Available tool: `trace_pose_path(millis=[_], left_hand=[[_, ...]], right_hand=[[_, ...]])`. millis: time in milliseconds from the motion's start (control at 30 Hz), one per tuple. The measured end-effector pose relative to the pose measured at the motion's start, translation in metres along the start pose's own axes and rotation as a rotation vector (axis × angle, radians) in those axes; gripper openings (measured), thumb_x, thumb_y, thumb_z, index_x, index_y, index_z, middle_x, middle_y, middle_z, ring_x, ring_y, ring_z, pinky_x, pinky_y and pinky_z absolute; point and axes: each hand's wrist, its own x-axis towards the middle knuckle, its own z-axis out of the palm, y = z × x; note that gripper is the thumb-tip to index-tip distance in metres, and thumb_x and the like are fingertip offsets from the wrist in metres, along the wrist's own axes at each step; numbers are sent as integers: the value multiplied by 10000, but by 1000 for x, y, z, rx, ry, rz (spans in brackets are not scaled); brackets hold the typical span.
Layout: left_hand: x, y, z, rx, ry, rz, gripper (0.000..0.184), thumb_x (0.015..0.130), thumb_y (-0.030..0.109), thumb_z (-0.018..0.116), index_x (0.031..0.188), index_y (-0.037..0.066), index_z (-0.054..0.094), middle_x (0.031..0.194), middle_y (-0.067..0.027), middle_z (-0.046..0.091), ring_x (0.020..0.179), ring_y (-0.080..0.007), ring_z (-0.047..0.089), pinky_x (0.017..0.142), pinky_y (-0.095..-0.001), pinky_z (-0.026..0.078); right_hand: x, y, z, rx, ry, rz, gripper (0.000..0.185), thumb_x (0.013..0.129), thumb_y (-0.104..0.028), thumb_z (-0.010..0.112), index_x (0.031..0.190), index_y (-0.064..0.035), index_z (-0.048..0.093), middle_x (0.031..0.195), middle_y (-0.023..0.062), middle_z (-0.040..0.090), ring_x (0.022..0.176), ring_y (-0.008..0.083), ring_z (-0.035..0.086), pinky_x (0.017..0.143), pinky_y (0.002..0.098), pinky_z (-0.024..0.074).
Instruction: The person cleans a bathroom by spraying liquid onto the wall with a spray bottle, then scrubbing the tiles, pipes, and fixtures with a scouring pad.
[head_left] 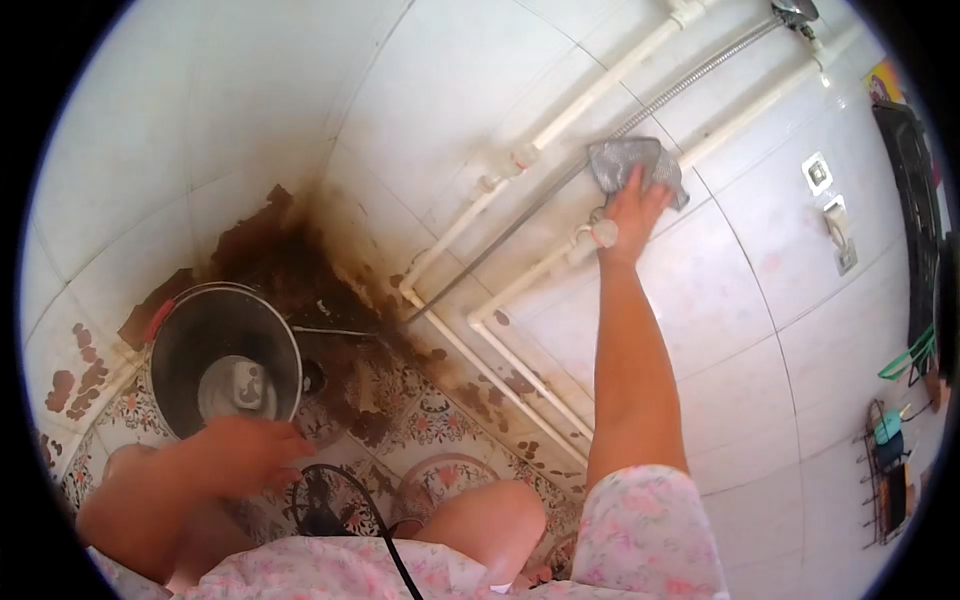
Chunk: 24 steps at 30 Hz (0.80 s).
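A grey cloth [628,160] lies against the white wall pipe at the upper right. My right hand [638,212] presses on it with the fingers spread over its lower part, just above a round pipe valve [604,234]. Low on the left, my left hand [255,455] hangs near the lower rim of a dark metal bucket [222,290]. Its fingers point right and are slightly blurred, with nothing visible in them. Inside the bucket sits a pale round object with a whitish item [248,378] on it.
Brown stains spread over the corner and patterned floor [430,425]. Pale pipes [510,370] run along the tiled wall, with a metal shower hose [700,75]. A black cable [375,510] crosses near my knees. A wire rack [880,475] hangs at the right.
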Motion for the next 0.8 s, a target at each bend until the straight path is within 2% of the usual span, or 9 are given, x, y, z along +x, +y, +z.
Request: trace_pose_path(millis=[167,233,267,400,433,533,600,700,800], left_hand=[[-27,7,0,39,35,-6,371,835,311,615,1169,156,578,1006,-98,620,910,-280,623,758,-407,505],[-32,7,4,63,-61,-95,390,818,314,628,1172,158,578,970,-110,630,921,-284,624,757,-422,505],[-29,6,4,59,-56,-88,390,818,314,628,1172,158,578,970,-110,630,921,-284,624,757,-422,505],[-13,0,0,87,-116,-126,403,814,325,620,1179,161,571,983,-115,627,887,-298,630,747,-425,507],[-7,-3,0,82,-94,-109,405,815,326,616,1181,160,567,985,-118,625,872,-304,632,745,-424,507],[2,-15,7,57,-4,18,416,815,311,614,1194,151,554,993,-129,621,866,-316,632,745,-424,507],[4,-8,0,78,-90,-32,413,832,315,603,1211,162,547,977,-123,613,888,-311,623,762,-422,503],[1,-6,4,86,-133,-34,406,841,313,592,1211,153,544,978,-123,613,906,-311,620,766,-425,502],[-17,-8,12,75,-132,-67,404,836,321,589,1195,141,549,1003,-130,624,911,-314,627,757,-431,504]], right_hand=[[45,21,-35,-179,-102,-107,509,858,-132,548,1352,-71,442,1230,293,422,1253,470,327,1083,497,282],[116,46,-49,-119,77,-33,477,881,-158,530,1340,-63,446,1267,326,403,1252,470,335,1074,486,291],[153,61,-53,-250,319,-232,469,905,-197,502,1335,-25,429,1334,355,346,1264,471,333,1066,474,299],[232,98,-47,-74,345,-11,542,902,-276,531,1373,-46,390,1395,362,277,1307,465,293,1096,467,247],[231,87,-48,39,405,24,543,898,-282,539,1374,-62,399,1400,361,271,1316,464,283,1102,471,234],[152,44,-46,-262,317,-68,506,873,-245,575,1349,-120,456,1417,346,257,1328,473,257,1108,484,230],[99,30,-37,-271,215,-138,496,849,-214,596,1327,-142,485,1420,341,256,1322,482,262,1099,492,255],[7,9,-30,-168,-6,-278,458,836,-196,605,1288,-191,536,1456,169,328,1317,479,272,1073,514,294],[15,-1,-38,-178,-121,-410,417,848,-216,577,1253,-119,556,1426,134,389,1337,414,284,1080,493,287]])
